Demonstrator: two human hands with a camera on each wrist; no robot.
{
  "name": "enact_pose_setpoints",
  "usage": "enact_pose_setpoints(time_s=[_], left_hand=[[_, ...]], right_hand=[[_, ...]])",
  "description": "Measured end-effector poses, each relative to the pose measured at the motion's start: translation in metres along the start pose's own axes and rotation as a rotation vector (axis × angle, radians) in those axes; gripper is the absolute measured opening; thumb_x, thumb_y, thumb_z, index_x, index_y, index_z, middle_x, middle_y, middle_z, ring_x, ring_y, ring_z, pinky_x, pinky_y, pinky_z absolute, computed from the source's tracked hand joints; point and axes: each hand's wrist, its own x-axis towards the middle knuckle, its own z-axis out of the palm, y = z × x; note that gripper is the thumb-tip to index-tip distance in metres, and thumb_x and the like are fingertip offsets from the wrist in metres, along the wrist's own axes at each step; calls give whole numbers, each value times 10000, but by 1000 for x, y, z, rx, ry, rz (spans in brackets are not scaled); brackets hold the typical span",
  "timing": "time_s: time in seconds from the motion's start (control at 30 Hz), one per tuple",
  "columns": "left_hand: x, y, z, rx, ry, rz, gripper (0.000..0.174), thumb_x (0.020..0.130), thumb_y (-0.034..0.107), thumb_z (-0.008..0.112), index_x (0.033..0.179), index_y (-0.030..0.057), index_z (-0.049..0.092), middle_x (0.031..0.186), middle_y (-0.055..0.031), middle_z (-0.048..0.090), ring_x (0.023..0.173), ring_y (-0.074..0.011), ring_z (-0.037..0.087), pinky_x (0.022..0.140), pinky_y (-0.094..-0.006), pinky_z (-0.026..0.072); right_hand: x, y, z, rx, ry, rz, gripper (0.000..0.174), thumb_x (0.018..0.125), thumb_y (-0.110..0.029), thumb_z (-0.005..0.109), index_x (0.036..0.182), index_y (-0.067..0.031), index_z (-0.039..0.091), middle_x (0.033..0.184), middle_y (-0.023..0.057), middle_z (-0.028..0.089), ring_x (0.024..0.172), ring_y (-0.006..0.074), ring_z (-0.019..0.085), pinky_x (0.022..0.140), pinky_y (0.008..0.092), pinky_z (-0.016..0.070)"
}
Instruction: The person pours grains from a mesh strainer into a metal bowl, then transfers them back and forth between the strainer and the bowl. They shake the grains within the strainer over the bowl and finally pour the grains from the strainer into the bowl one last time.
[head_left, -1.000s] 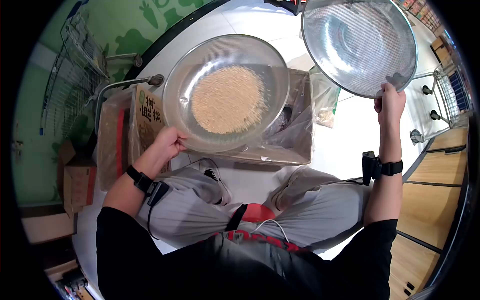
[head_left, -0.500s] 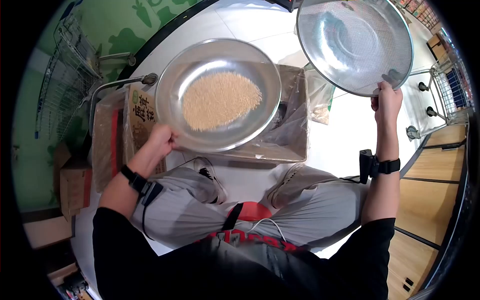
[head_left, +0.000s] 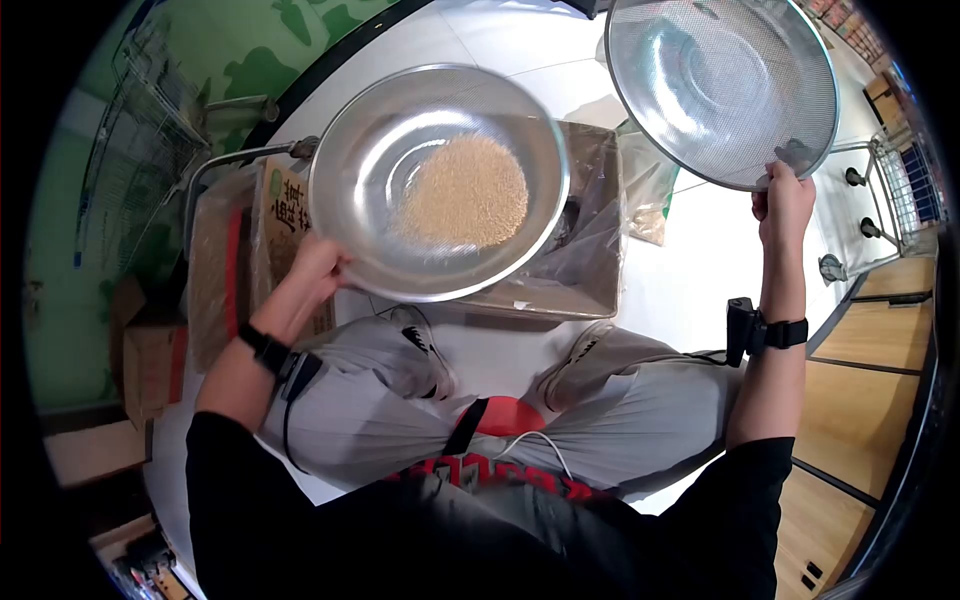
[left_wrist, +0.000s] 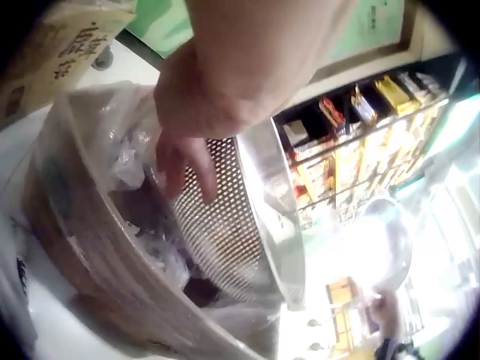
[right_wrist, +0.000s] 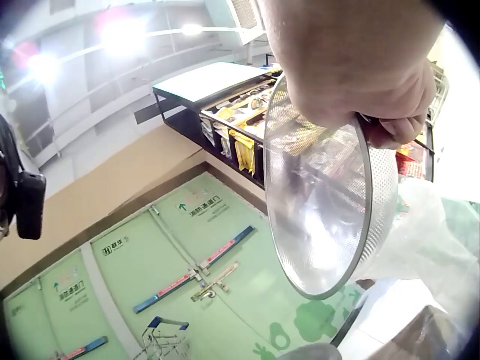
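My left hand grips the near-left rim of a round metal mesh sieve. A loose heap of small tan grains lies in its bowl, toward the right side. The left wrist view shows my fingers against the perforated underside, over an open cardboard box lined with clear plastic. Up at the right, my right hand pinches the near rim of a second mesh sieve, which has no grains in it. In the right wrist view this sieve hangs steeply tilted.
A carton with printed characters stands left of the open box. Right of the box lies a clear plastic bag. Shopping carts stand at the left and right, and wooden cabinets line the right edge.
The grains have shifted from the left and middle of the sieve toward its right side as the left hand's sieve moved and tilted. The right hand and its sieve stay almost where they were.
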Motion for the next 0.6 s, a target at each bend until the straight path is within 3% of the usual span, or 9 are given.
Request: enact_pose_setpoints(time_s=[0.07,0.17,0.23,0.37,0.43,0.47,0.53,0.6], left_hand=[[23,-4,23,-21,-9,-42,434,712,-142,488,1138,-58,493,916,-183,545,743,-309,618,488,-443,556],[-1,0,65,27,-106,-33,387,717,-137,499,1099,-72,510,867,-173,554,700,-288,617,433,-396,506],[-6,-4,66,183,-239,-219,371,710,-112,547,1066,-9,556,863,-109,585,703,-244,609,469,-364,498],[-18,-4,30,12,-276,-204,403,715,-109,532,1108,-15,539,869,-113,580,683,-243,606,435,-361,483],[-10,5,-1,129,-159,-208,371,708,-131,523,1070,-51,531,787,-148,563,517,-238,547,350,-353,401],[-6,3,0,132,-160,-212,371,708,-131,523,1070,-51,531,787,-148,563,517,-238,547,350,-353,401],[-8,1,7,-14,7,-22,364,706,-129,519,1062,-50,530,743,-138,550,475,-222,519,335,-338,359],[3,-15,24,-9,12,-50,378,705,-130,513,1073,-45,523,758,-141,549,483,-220,521,336,-333,358]], right_hand=[[-3,-4,1,6,-20,-10,63,836,-65,508,859,-23,468,552,28,436,371,119,391,325,267,250],[-10,-14,7,12,-35,-27,65,836,-66,508,863,-21,470,552,28,434,371,121,393,325,269,252],[-13,-16,9,10,-33,-22,65,836,-64,507,866,-20,472,552,28,435,370,122,392,323,271,252],[-9,-12,5,15,-31,-39,63,838,-64,504,865,-17,473,554,27,439,370,124,398,323,269,254],[-6,-7,3,7,-34,-43,61,838,-64,503,862,-17,473,555,27,440,371,124,401,323,269,254],[-4,-5,1,0,-28,-30,61,837,-61,503,864,-16,472,555,28,442,369,124,400,322,268,254],[-4,-2,0,-8,-30,-17,61,836,-58,503,865,-15,472,555,28,443,367,123,400,321,267,254],[-4,-4,1,6,-15,-20,58,831,-47,499,866,-13,467,553,31,446,363,123,398,317,268,253]])
